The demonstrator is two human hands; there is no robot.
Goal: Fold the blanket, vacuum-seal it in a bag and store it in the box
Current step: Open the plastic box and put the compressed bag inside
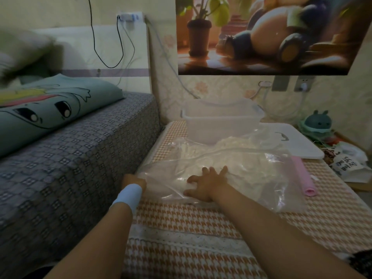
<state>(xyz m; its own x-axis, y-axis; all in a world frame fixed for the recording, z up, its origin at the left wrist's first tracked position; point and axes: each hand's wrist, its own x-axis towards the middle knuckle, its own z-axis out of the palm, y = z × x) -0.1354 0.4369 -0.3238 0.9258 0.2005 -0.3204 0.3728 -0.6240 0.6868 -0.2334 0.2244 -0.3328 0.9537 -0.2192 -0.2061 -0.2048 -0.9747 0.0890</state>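
A clear plastic vacuum bag (267, 174) lies on the houndstooth-covered table (201, 224), with a white folded blanket (213, 156) inside it. My right hand (207, 183) lies flat on top of the bag with fingers spread, pressing down near its front left part. My left hand (133, 181), with a pale blue band at the wrist, grips the bag's left corner at the table edge. A translucent plastic box (221, 119) stands open behind the bag. Its white lid (298, 141) lies flat to the right of it.
A bed with a grey patterned cover (70, 158) and a teal cartoon pillow (50, 109) borders the table on the left. A pink roll (305, 176) lies right of the bag. A printed bag (350, 164) and a teal toy (318, 122) sit at the far right.
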